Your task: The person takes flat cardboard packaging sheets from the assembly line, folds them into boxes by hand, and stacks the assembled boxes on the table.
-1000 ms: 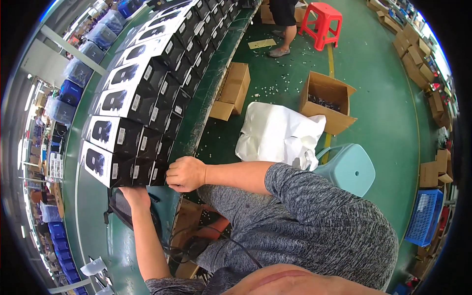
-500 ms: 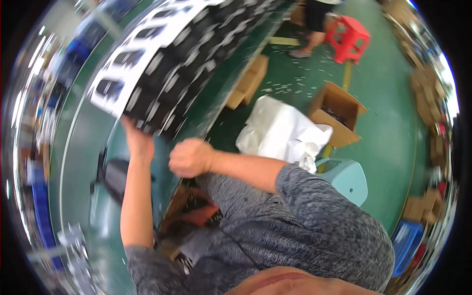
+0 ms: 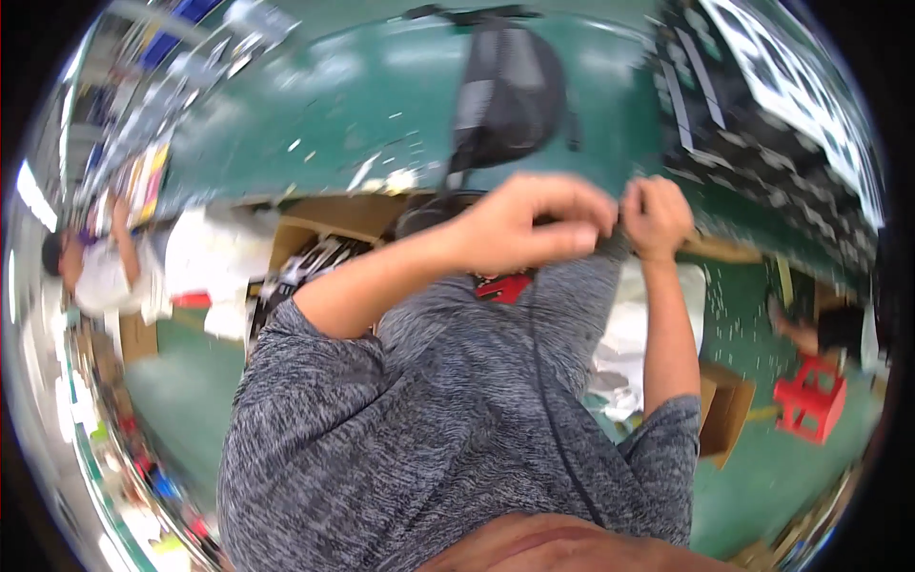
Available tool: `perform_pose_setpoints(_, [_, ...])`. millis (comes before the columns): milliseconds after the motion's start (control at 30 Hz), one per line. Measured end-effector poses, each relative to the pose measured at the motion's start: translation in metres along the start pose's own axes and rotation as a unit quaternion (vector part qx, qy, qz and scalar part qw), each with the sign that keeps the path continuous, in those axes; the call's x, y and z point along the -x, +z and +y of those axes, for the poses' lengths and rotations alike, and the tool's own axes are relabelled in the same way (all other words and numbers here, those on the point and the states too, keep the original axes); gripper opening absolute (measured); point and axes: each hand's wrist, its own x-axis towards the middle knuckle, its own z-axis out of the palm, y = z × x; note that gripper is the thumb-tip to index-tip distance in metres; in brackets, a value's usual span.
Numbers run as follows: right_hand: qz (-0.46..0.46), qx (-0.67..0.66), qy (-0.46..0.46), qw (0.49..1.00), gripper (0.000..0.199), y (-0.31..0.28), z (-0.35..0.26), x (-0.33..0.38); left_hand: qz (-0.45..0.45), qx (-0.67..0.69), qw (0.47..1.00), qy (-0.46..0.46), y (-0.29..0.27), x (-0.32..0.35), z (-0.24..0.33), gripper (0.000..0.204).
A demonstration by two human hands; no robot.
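Note:
My left hand point(image 3: 534, 224) is over my lap at the table edge, fingers curved and thumb apart, with nothing visible between them. Its fingertips come close to my right hand point(image 3: 658, 217), which is closed with the fingers curled in. Whether a small thing is in the right hand cannot be made out; motion blurs both hands. To the right, rows of black pieces with white marks point(image 3: 734, 153) lie on the green table point(image 3: 381, 95). White sheets with dark cut-out shapes point(image 3: 762, 67) lie beyond them.
A black mesh bag point(image 3: 515, 91) lies on the table ahead. Below are an open carton of dark pieces point(image 3: 300, 224), a white plastic bag point(image 3: 634, 329), another carton point(image 3: 724, 410) and a red stool point(image 3: 810, 398). A person point(image 3: 105, 262) sits far left.
My view has swung left, so the black pieces now appear at the right. My left hand has left their edge and come near my right hand, which stays closed.

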Motion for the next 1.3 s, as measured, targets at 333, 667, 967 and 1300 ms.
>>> perform_pose_setpoints(333, [-0.052,0.046,-0.010,0.998,0.013,0.003,0.021,0.003,0.266,-0.115,0.903,-0.318,0.079,0.323,-0.069,0.026])
perform_pose_setpoints(667, [-0.116,-0.225,0.163,0.953,0.013,-0.010,0.018,-0.018,0.347,-0.162,0.902,-0.199,0.084,0.328,-0.091,0.016])
perform_pose_setpoints(967, [-0.471,-0.578,-0.293,0.599,0.032,-0.127,-0.400,-0.129,0.015,-0.380,0.925,0.002,0.039,0.257,-0.062,0.013])
perform_pose_setpoints(1300, [-0.175,-0.604,-0.395,0.670,0.021,-0.143,-0.498,-0.119,-0.094,-0.362,0.926,0.052,0.004,0.189,-0.038,0.018])
